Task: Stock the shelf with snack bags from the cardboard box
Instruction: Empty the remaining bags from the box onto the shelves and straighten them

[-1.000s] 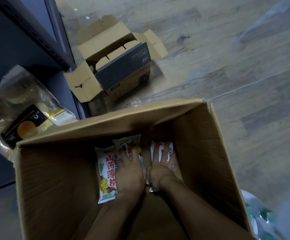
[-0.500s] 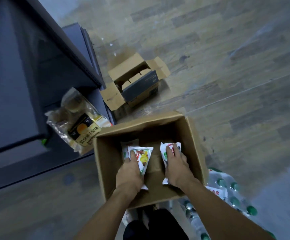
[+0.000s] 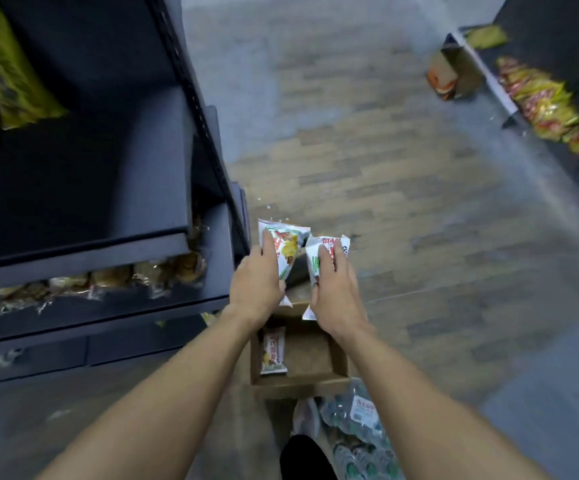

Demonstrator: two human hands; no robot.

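My left hand (image 3: 255, 280) grips a white snack bag (image 3: 286, 247) with red and yellow print. Beside it, my right hand (image 3: 333, 289) holds a second white snack bag (image 3: 326, 251). Both bags are raised above the open cardboard box (image 3: 336, 355) on the floor below my arms. One more snack bag (image 3: 273, 351) lies flat inside the box at its left. The dark metal shelf (image 3: 84, 251) stands to the left, its upper board bare at the front.
Clear bags of baked goods (image 3: 125, 277) fill the shelf's lower level. Yellow bags (image 3: 1, 71) hang at top left. A pack of water bottles (image 3: 357, 420) lies by the box. Across the wooden floor aisle, another shelf (image 3: 482, 69) carries red-yellow snacks (image 3: 544, 102) and a brown carton (image 3: 450, 74).
Both hands lifted out of the box, each with a snack bag. The view rose, so the box now looks small and the shelves have come into sight.
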